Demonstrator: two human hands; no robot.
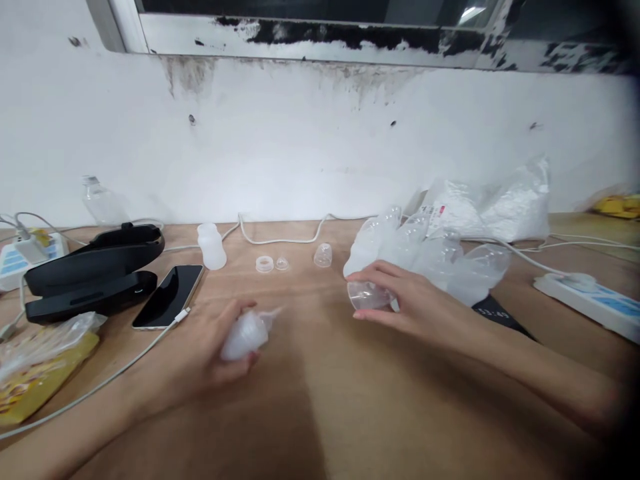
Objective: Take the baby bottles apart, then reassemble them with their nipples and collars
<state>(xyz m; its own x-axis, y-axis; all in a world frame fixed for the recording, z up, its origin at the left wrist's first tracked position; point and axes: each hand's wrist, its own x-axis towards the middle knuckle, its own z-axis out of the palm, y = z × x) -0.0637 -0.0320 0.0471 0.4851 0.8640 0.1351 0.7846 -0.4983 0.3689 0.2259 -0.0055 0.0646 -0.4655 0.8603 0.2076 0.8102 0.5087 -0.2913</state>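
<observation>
My left hand [213, 350] is closed around a small translucent baby bottle [246, 335]; its narrow, teat-like end is blurred and points right. My right hand [407, 297] grips a clear dome-shaped cap [367, 296] by its sides, with the wide opening facing left. Between the hands and farther back stand a clear ring collar [265, 264], a small clear teat [283, 264] and another clear dome cap [323, 255]. A white wavy-sided bottle body [212, 247] stands upright to their left. Behind my right hand lies a group of bagged translucent bottles [430, 250].
On the left are a phone [169, 297], a black open case [95, 260], a yellow snack packet [45, 380] and a power strip [50, 250]. A dark timer [500, 315] and another power strip [590, 297] lie right. White cables [285, 241] run along the wall.
</observation>
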